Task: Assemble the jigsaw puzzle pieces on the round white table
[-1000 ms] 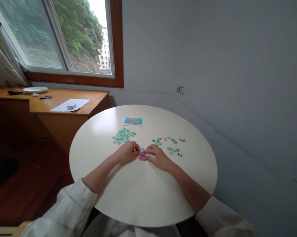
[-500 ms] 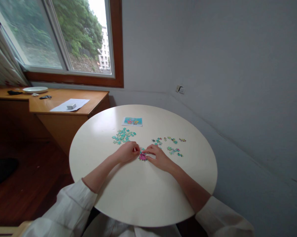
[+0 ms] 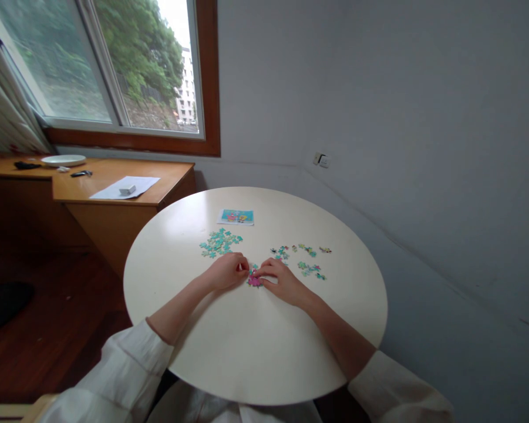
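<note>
A small joined cluster of pink and teal jigsaw puzzle pieces [image 3: 255,283] lies on the round white table between my two hands. My left hand [image 3: 229,271] is at its left edge, thumb and forefinger pinched together on a puzzle piece mostly hidden by the fingertips. From the right, my right hand [image 3: 280,280] grips the cluster, with thumb and fingers bent onto its side and top. Just beyond my left hand lies a loose heap of teal puzzle pieces [image 3: 221,242]. Smaller groups of mixed-colour pieces [image 3: 309,269] are spread to the right of my right hand.
A picture card [image 3: 236,217] with cartoon figures lies toward the table's far side. The round white table [image 3: 264,346] stands close to the wall. At the left, a wooden desk [image 3: 176,183] holds a paper sheet, a small white box, a plate and dark items.
Both hands stay at the cluster in nearly the same place. The right fingers shift very slightly over the pink pieces.
</note>
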`<state>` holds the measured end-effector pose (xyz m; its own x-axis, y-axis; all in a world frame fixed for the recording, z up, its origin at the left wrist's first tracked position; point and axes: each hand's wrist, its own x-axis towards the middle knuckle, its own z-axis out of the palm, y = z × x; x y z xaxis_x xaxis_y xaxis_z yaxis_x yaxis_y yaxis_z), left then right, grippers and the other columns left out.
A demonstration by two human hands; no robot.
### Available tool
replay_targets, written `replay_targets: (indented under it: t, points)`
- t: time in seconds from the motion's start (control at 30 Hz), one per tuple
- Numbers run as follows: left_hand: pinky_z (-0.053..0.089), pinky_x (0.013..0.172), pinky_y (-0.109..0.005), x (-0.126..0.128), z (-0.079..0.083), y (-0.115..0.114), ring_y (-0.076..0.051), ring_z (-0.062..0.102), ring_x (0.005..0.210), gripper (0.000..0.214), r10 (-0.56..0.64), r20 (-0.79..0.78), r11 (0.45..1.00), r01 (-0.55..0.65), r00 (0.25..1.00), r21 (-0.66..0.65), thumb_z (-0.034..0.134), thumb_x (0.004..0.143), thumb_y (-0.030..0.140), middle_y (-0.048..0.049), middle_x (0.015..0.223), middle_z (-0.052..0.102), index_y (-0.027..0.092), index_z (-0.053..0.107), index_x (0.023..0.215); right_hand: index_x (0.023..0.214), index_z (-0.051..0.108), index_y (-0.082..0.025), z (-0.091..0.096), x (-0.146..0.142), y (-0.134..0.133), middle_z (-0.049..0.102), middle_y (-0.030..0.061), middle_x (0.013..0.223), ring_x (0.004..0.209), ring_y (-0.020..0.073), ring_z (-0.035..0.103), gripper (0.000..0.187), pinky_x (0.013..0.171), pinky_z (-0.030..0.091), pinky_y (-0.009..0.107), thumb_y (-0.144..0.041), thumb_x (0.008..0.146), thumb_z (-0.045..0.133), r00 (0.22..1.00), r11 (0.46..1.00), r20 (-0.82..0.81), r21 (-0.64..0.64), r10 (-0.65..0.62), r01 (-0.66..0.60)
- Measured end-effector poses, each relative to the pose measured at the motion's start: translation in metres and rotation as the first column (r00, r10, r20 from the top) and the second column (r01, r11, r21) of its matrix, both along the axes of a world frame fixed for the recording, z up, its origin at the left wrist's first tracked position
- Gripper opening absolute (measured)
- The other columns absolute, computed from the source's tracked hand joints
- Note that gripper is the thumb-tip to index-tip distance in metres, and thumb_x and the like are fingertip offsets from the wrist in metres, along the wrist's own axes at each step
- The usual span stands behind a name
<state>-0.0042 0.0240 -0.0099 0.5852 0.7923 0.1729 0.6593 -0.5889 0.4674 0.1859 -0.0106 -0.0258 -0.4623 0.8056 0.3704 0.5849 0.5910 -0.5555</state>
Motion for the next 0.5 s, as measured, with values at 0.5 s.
replay_targets:
  t: [0.5]
  points:
    - [0.039, 0.057, -0.020, -0.0001, -0.0010, 0.0002, -0.011, 0.051, 0.061, 0.017, 0.001, -0.004, 1.000, -0.001, 1.000, -0.003, 0.047, 0.069, 0.020, -0.0019, 0.070, 0.059, 0.016, 0.064, 0.069, 0.089, 0.068, -0.025, -0.0015, 0.0003, 0.0012, 0.055, 0.0034, 0.084, 0.081, 0.0141, 0.051, 0.020, 0.078, 0.040, 0.030, -0.015, 0.075, 0.056, 1.000, 1.000, 0.017, 0.018, 0.014, -0.015]
